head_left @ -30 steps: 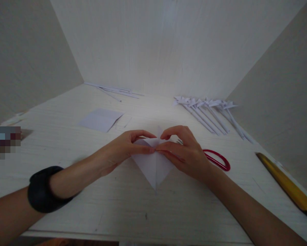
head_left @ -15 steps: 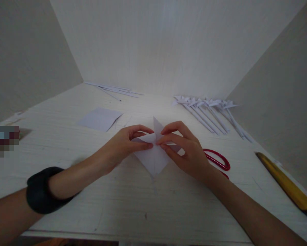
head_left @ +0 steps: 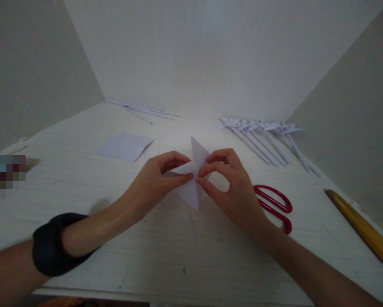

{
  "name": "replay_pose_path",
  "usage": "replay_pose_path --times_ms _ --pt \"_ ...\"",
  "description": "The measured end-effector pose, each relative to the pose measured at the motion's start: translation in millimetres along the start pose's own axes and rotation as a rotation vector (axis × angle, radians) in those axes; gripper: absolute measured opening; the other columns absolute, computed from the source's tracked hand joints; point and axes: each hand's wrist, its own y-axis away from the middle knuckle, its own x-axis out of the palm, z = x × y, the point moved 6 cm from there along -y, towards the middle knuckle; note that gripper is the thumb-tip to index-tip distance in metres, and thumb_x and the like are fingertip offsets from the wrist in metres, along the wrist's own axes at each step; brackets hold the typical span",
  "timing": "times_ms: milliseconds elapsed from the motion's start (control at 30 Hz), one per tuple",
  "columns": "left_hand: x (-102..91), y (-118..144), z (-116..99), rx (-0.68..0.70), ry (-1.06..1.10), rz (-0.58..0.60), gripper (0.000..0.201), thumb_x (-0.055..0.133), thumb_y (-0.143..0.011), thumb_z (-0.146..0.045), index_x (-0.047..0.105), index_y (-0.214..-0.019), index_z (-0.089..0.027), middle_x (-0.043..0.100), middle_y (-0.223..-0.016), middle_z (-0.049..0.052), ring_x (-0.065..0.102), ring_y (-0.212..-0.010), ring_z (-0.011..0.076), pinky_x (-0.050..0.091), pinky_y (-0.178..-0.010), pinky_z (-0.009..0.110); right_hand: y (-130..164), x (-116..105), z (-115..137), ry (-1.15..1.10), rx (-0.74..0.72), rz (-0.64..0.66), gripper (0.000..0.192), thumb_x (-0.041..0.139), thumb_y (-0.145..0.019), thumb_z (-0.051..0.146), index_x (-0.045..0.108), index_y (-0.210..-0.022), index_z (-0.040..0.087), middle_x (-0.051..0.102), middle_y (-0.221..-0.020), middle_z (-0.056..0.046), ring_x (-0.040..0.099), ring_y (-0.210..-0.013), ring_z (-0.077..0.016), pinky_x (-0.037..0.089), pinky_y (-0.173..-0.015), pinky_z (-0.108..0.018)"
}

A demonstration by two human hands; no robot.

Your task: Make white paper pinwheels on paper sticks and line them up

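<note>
Between my two hands is a white paper pinwheel (head_left: 190, 195), its corners bent in toward the middle. My left hand (head_left: 161, 174) grips its left blade, with the thumb near the centre and the fingers behind the fold. My right hand (head_left: 232, 181) pinches the paper at the centre between thumb and index finger, while other fingers rest by the upper right blade. A small round spot shows between the fingertips at the middle. Just right of my right hand lie scissors with red handles (head_left: 287, 204), their blades hidden under the hand.
Several finished paper pinwheels on sticks (head_left: 258, 136) lie in a row at the back right. Thin rolled paper sticks (head_left: 143, 110) are at the back left, with square paper sheets (head_left: 124, 147) before them. A yellow cutter (head_left: 361, 226) lies along the right edge.
The lower right part of the paper has been drawn in to the centre, and the lower blade now looks narrower. My right fingers have closed in there. The view has shifted slightly.
</note>
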Motion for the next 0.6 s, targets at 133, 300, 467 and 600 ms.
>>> replay_pose_path --times_ms 133,300,467,600 --pt "1.1 1.0 -0.9 -0.013 0.005 -0.016 0.016 0.071 -0.068 -0.025 0.063 -0.081 -0.020 0.072 -0.091 0.002 0.064 -0.086 0.0212 0.049 -0.074 0.030 -0.3 -1.0 0.6 -0.025 0.036 -0.006 0.011 0.068 -0.076 0.011 0.063 -0.075 0.020 0.053 -0.097 -0.006 0.055 -0.098 -0.0226 0.042 -0.089 -0.047" --pt "3.4 0.5 -0.8 0.016 0.042 0.022 0.018 0.072 -0.067 -0.023 0.063 -0.082 -0.019 0.072 -0.091 0.001 0.064 -0.088 0.0201 0.049 -0.079 0.031 0.1 -0.5 -1.7 -0.041 0.086 -0.005 0.010 0.069 -0.075 0.011 0.065 -0.074 0.020 0.053 -0.098 -0.005 0.055 -0.097 -0.0226 0.042 -0.089 -0.048" --pt "4.1 1.2 -3.9 0.036 0.015 0.020 0.021 0.074 -0.066 -0.025 0.063 -0.083 -0.019 0.071 -0.094 0.002 0.064 -0.093 0.0220 0.048 -0.084 0.033 -0.4 -3.0 -2.5 -0.015 0.102 -0.043 0.010 0.070 -0.073 0.013 0.064 -0.070 0.021 0.053 -0.098 -0.005 0.054 -0.098 -0.0232 0.041 -0.089 -0.047" --pt "4.8 1.9 -5.0 0.031 0.023 0.018 0.023 0.075 -0.065 -0.027 0.062 -0.082 -0.020 0.071 -0.095 0.002 0.063 -0.096 0.0224 0.048 -0.085 0.033 -1.0 -3.5 -1.8 -0.004 0.109 -0.040 0.012 0.070 -0.073 0.012 0.062 -0.068 0.020 0.053 -0.097 -0.006 0.054 -0.097 -0.0234 0.042 -0.086 -0.046"
